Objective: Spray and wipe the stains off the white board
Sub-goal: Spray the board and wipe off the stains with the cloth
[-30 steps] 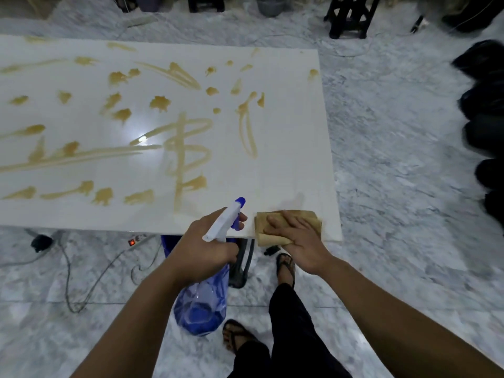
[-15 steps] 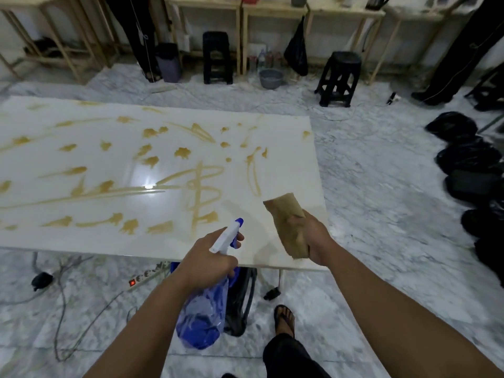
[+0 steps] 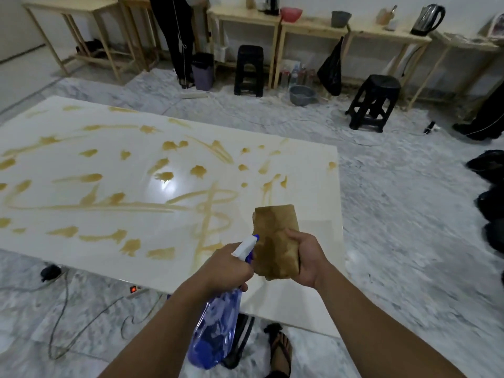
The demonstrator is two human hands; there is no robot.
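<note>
The white board (image 3: 313, 192) lies flat in front of me, covered with several brown-yellow stains (image 3: 210, 214) from the left edge to past the middle. My left hand (image 3: 223, 268) grips a blue spray bottle (image 3: 215, 331) by its neck, its white nozzle aimed up and to the right at the cloth. My right hand (image 3: 306, 260) holds a folded brown cloth (image 3: 275, 241) upright above the board's near right corner, right beside the nozzle. The cloth looks damp and darkened.
A power strip with a red light (image 3: 133, 290) and cables lie on the marble floor under the board's near edge. Black stools (image 3: 375, 102) and wooden tables stand at the back. A person (image 3: 177, 39) stands far behind. Black bags (image 3: 488, 165) sit at the right.
My right hand lifted the cloth off the board's near corner and raised it upright next to the nozzle. My view tilted up, showing more of the room.
</note>
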